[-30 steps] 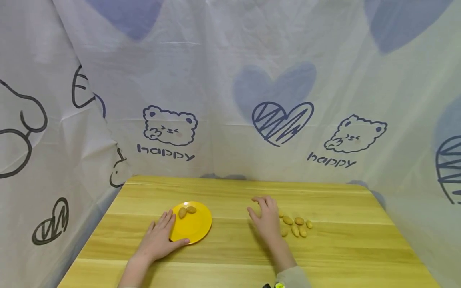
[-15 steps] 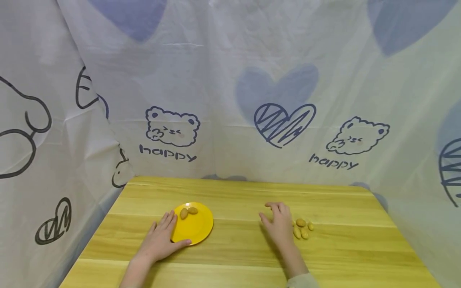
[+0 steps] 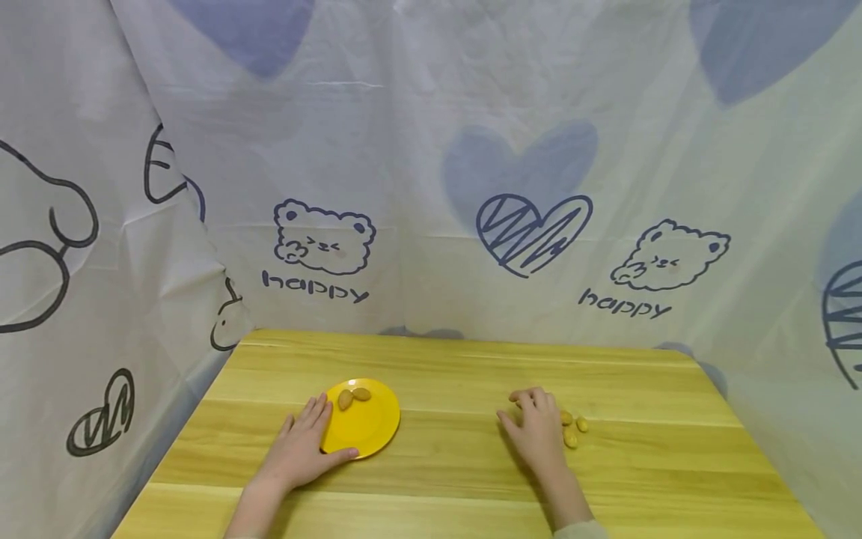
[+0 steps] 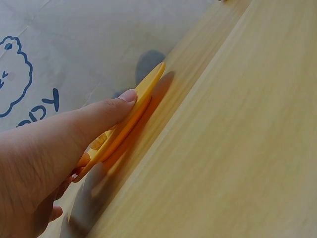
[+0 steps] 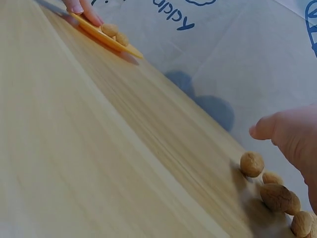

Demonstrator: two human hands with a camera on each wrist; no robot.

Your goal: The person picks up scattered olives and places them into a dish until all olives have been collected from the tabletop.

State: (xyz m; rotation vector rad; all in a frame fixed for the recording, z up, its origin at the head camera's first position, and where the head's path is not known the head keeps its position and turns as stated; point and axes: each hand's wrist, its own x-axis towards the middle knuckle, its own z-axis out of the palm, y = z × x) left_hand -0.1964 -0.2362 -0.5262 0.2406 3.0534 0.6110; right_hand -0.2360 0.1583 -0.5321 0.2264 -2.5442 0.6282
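The left hand [image 3: 294,451] rests on the rim of a small yellow plate [image 3: 367,434]. In the left wrist view its thumb [image 4: 128,96] lies over the plate's edge, and its other fingers are at the far part of the rim. Two tan, oval nuts [image 3: 346,400] sit on the plate. At right, the right hand [image 3: 537,433] hovers over a group of similar nuts [image 3: 571,437], its fingers spread and slightly bent, with nothing seen between them. The right wrist view has the thumb [image 5: 265,128] just above several brown nuts [image 5: 251,164] on the table; the hand hides some in the head view.
A wooden table [image 3: 431,479] stretches beneath both hands. Behind it and along the left side hangs a pale cloth [image 3: 417,172] printed with hearts and bears. Bare table separates the plate from the nuts.
The right hand has moved right, over the group of nuts, covering more of them. The left hand stays at the plate, and the two nuts on it have not moved.
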